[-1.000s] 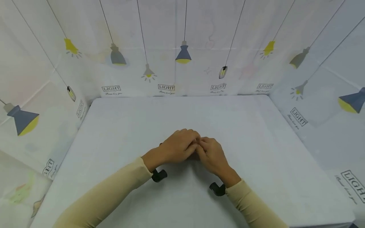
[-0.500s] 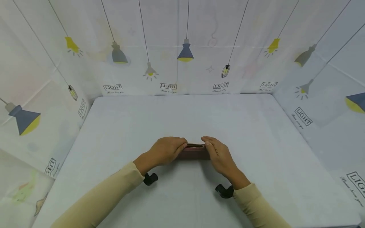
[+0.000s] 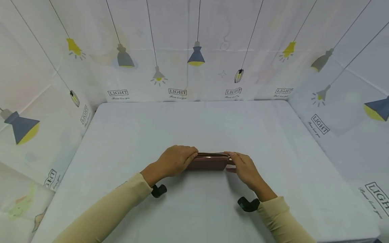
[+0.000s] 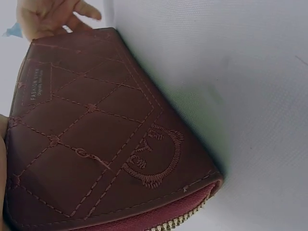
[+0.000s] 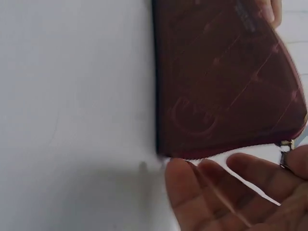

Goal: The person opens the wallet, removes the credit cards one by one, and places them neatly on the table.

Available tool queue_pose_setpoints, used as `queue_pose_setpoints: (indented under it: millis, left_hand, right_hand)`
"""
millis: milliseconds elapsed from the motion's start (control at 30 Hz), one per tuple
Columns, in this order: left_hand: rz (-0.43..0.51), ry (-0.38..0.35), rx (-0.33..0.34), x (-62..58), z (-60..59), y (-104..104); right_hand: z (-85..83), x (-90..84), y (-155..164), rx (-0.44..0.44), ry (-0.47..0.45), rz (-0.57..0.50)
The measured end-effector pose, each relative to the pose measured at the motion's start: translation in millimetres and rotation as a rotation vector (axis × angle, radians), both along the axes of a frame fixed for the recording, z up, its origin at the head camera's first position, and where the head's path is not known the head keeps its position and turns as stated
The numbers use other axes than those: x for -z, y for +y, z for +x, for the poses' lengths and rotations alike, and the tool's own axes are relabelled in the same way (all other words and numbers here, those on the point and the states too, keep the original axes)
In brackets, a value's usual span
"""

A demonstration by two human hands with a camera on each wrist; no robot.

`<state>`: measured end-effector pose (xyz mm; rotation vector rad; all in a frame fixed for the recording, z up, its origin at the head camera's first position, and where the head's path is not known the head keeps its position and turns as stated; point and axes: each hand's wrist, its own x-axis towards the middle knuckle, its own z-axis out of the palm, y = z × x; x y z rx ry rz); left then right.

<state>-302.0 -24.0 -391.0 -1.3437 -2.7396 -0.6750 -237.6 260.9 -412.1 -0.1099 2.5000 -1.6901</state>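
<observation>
wallet stood on edge between two hands

dark red zip wallet (image 3: 209,162) stands on its long edge on the white table (image 3: 194,125), zip uppermost, near the table's front middle. left hand (image 3: 176,161) grips the wallet's left end, fingers curled together over the top. right hand (image 3: 245,167) is at the wallet's right end, fingertips (image 5: 231,166) close together by the zip pull; whether they pinch it i cannot tell. left wrist view shows the wallet's quilted face with an embroidered round emblem (image 4: 153,159) and brass zip teeth (image 4: 178,220) at its lower corner. cream sleeves (image 3: 115,206) cover both forearms, a black wrist camera (image 3: 158,190) under each. behind the table hangs a white backdrop printed with lamps (image 3: 196,55)
</observation>
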Motion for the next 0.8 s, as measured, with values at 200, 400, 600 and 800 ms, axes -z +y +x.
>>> queue_pose_setpoints:
  millis: [200,400,600,800]
  left_hand:
    - [0.005,0.026,0.018,2.2,-1.6,-3.6]
    - [0.063,0.024,0.023,3.3,-3.5,-13.3]
    - [0.204,0.155,0.087,7.1,-5.9,-21.0]
    - [0.193,0.200,0.041,9.0,-4.8,-25.1]
  right_hand:
    - [-4.4,8.5,6.6,0.042,-0.071,0.186]
    - [-8.6,14.5,4.9,0.084,-0.031,0.443]
    - [-11.1,15.1,4.4,0.003,0.036,0.553]
    - [-14.8,19.5,5.1,-0.027,0.098,0.638]
